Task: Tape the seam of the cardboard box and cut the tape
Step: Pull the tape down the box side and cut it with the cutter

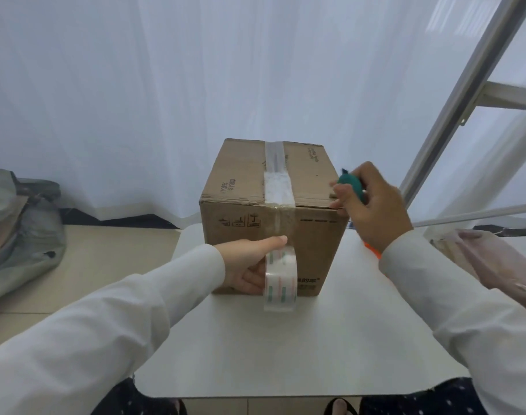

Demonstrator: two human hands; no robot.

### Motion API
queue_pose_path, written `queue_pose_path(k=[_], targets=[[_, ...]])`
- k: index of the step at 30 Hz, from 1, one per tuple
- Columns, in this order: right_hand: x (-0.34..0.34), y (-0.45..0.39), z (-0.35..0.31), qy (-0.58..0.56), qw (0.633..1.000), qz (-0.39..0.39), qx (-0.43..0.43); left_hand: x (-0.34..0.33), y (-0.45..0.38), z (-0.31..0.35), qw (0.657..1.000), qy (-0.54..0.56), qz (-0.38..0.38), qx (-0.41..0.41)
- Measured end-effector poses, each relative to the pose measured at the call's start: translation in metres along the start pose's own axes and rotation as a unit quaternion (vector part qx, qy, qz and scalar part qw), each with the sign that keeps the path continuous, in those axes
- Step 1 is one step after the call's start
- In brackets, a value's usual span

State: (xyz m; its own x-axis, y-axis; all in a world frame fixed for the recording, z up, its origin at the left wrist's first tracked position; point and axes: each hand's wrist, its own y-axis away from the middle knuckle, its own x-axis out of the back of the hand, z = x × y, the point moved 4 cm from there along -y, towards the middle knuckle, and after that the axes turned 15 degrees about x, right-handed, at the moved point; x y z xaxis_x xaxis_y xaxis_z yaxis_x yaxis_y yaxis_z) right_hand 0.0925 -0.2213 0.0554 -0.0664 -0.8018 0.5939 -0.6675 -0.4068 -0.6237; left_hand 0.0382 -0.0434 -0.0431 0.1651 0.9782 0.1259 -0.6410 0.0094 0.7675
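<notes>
Head view: cardboard box on white table, taped seam running away from camera. Left hand grips tape roll against front face; right hand clenches green-handled cutter at right top edge. Grey bag far left.

There is one cardboard box between the two hands, one tape roll in the left hand, and one green cutter in the right hand.
</notes>
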Motion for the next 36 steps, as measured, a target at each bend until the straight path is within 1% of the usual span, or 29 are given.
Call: queue_pose_path(k=[2,4,5,8,11,13,15,18,21,25,27,32,36], targets=[[-0.015,-0.001,-0.009,0.053,0.996,-0.064,0.042,0.002,0.001,0.003,0.996,-0.062,0.062,-0.025],[-0.026,-0.002,-0.016,0.088,0.989,-0.094,0.072,0.002,0.004,0.005,0.986,-0.108,0.116,-0.047],[-0.030,-0.003,-0.019,0.095,0.987,-0.101,0.082,0.001,0.004,0.004,0.986,-0.108,0.119,-0.046],[-0.036,-0.008,-0.027,0.119,0.980,-0.110,0.113,-0.004,0.006,0.003,0.992,-0.062,0.108,-0.039],[-0.042,-0.012,-0.028,0.149,0.971,-0.121,0.141,-0.003,0.009,0.005,0.988,-0.029,0.141,-0.060],[-0.046,-0.014,-0.026,0.160,0.969,-0.127,0.138,-0.001,0.010,0.007,0.981,-0.033,0.168,-0.087],[-0.050,-0.016,-0.023,0.166,0.967,-0.136,0.134,-0.001,0.010,0.007,0.977,-0.038,0.181,-0.110],[-0.056,-0.016,-0.023,0.159,0.964,-0.162,0.142,-0.002,0.010,0.004,0.977,-0.021,0.171,-0.123],[-0.060,-0.014,-0.023,0.169,0.955,-0.191,0.153,-0.003,0.012,0.002,0.984,-0.001,0.136,-0.113],[-0.067,-0.011,-0.026,0.162,0.946,-0.222,0.172,-0.005,0.015,0.003,0.986,-0.023,0.122,-0.111],[-0.069,-0.011,-0.025,0.169,0.944,-0.224,0.175,-0.006,0.016,0.003,0.987,-0.027,0.119,-0.109],[-0.062,-0.016,-0.023,0.160,0.956,-0.195,0.148,-0.005,0.018,0.003,0.991,-0.024,0.095,-0.095],[-0.067,-0.014,-0.024,0.181,0.946,-0.217,0.161,-0.004,0.019,0.003,0.993,-0.027,0.077,-0.080]])
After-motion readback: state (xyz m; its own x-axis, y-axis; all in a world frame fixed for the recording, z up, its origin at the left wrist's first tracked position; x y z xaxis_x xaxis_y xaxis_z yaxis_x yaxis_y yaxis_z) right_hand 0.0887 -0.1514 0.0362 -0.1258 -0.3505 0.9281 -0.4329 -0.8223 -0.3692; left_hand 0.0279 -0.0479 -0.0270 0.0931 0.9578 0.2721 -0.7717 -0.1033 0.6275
